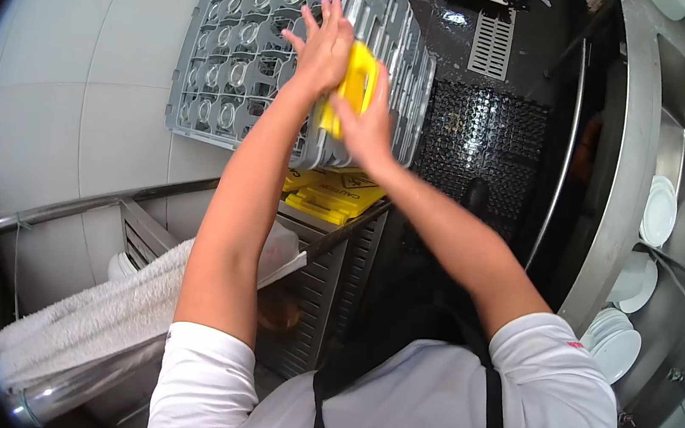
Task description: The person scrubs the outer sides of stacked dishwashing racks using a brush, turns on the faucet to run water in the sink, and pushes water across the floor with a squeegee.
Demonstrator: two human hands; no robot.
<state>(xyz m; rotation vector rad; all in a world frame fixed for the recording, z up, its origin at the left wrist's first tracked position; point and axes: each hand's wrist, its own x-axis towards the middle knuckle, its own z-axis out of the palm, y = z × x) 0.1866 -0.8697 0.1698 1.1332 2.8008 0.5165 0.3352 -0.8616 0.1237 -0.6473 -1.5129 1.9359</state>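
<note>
A stack of grey glass racks [393,49] stands against the tiled wall. Upturned clear glasses [240,73] fill many compartments of the top rack [183,83]. A yellow piece with a handle-like opening [366,67] sits at the top rack's near side; I cannot tell whether it is part of the rack. My left hand [325,56] lies over the rack's edge beside this yellow piece, its fingers spread. My right hand [368,127], slightly blurred, is closed around the yellow piece's lower right side, thumb in front. Yellow caution signs [336,196] lie below the racks.
At left, a white towel [109,305] drapes over a metal frame [104,206]. On the right runs a steel sink [675,152] with several white plates [617,346] and a hose [683,294]. A black rubber mat [484,137] and a floor drain grate [492,44] lie beyond.
</note>
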